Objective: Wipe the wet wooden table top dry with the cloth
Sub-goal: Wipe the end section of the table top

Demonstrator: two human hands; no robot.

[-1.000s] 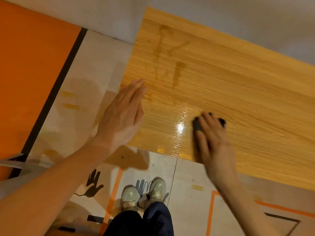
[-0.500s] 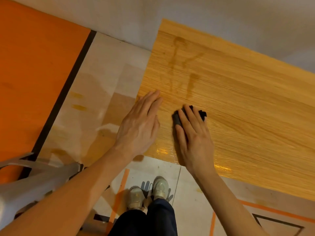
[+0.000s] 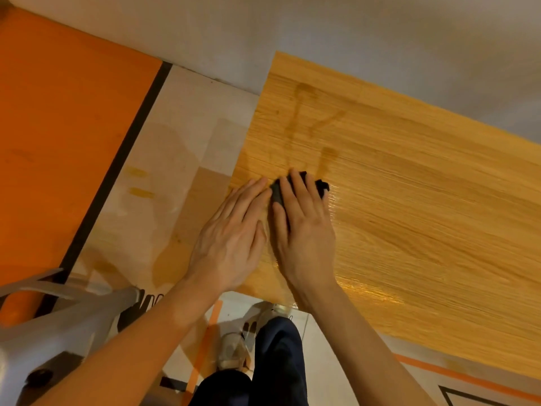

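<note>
Right now the right hand [image 3: 304, 230] lies flat on a small dark cloth [image 3: 320, 186], pressing it down on the wooden surface [image 3: 424, 206] near its left end. Its fingers are spread over the cloth, not curled around it, so the grip is a flat press and not a pinch. Only the dark edges of the cloth poke out past the fingertips and beside the first finger.

The left hand [image 3: 231, 238] rests open and flat just beside the right one, at the left edge of the surface. It holds nothing — it looks like it is only leaning there.

Dark wet streaks [image 3: 301, 118] run up the wood beyond the cloth, toward the far edge. Shiny wet patches [image 3: 366, 291] show to the right of the right hand and near the front edge. So a good part of the wood looks wet, and I think the job is not near done.

The cloth looks soft, thin and light. It will likely bunch up or slide out if pushed with fingertips alone, so a flat palm on its middle seems the best hold. Wet shiny wood may be slippery — the cloth could skid.

Below, on the floor [image 3: 181, 159], are shoes [image 3: 234, 347] and a grey chair [image 3: 58, 326].
</note>
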